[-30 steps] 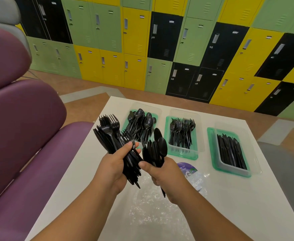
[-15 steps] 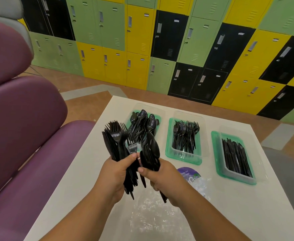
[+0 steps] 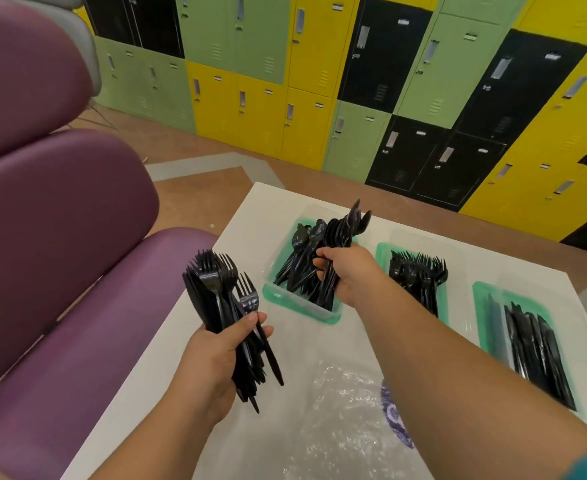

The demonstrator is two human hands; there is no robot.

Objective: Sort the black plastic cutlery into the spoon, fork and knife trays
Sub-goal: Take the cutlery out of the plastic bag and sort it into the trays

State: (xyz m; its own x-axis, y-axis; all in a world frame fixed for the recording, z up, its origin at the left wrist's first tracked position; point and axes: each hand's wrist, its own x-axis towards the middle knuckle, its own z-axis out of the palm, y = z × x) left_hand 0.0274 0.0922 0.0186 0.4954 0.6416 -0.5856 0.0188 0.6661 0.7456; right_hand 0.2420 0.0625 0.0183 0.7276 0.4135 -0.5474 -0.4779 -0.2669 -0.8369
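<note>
Two full handfuls: your right hand [image 3: 347, 271] grips a spoon bunch [image 3: 340, 230] over the spoon tray [image 3: 274, 296]. Your left hand [image 3: 216, 355], at 7 o'clock from it, clutches a fork bundle [image 3: 216, 282]. If you release the upright bunch carelessly, spoons could tumble past the rim.

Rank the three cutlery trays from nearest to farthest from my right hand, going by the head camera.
1. Spoon tray: left end of the row; the right hand is over it, gripping a bundle of spoons.
2. Fork tray: middle of the row, just right of the hand.
3. Knife tray: right end of the row.
</note>
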